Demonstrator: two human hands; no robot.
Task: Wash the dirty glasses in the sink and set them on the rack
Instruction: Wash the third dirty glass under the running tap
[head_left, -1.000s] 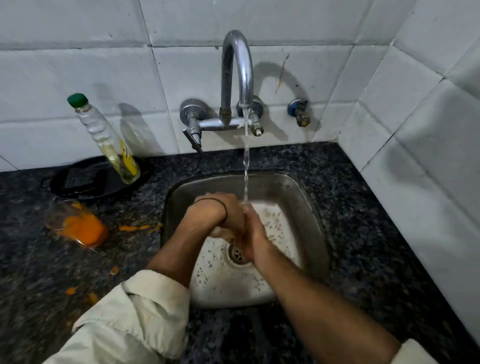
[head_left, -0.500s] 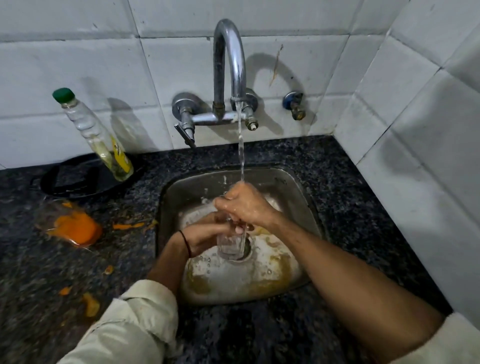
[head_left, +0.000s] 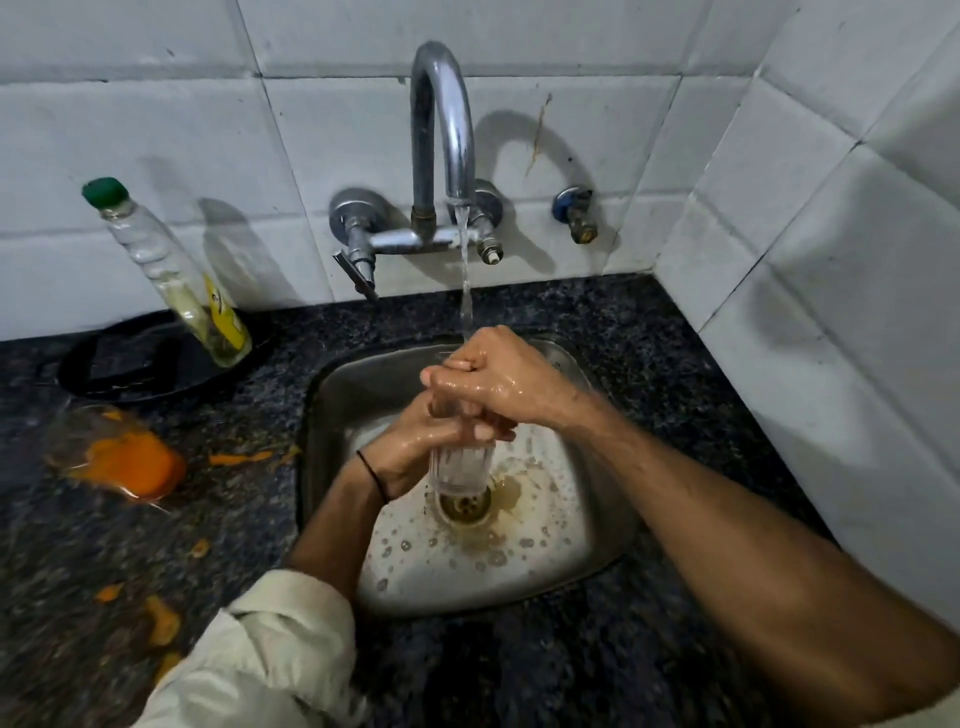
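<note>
Glass (head_left: 460, 467): clear, upright, held over the sink (head_left: 358, 395), its base just above the drain (head_left: 466, 506). Upper part is hidden by your hands.

Your left hand (head_left: 415, 447) wraps the middle of the glass from the left, fingers curled round it; a black band (head_left: 374, 473) sits on that wrist. Your right hand (head_left: 498, 379) comes in from the right and closes over the top of the glass, fingers curled at the rim. Both hands are wet.

Water stream (head_left: 466, 280) runs from the tap (head_left: 441, 130) and lands on your right hand. The sink floor is wet, with bubbles and a brownish stain round the drain.

On the table (head_left: 623, 649), left of the sink: a tipped glass (head_left: 114, 457) lies on its side with orange residue in it, orange bits (head_left: 239, 458) scattered between it and the sink. Far left, a leaning bottle (head_left: 176, 280) with a green cap rests in a black tray (head_left: 135, 364) against the tiled wall (head_left: 156, 130). A pale sleeve (head_left: 270, 649) shows at the near edge.
</note>
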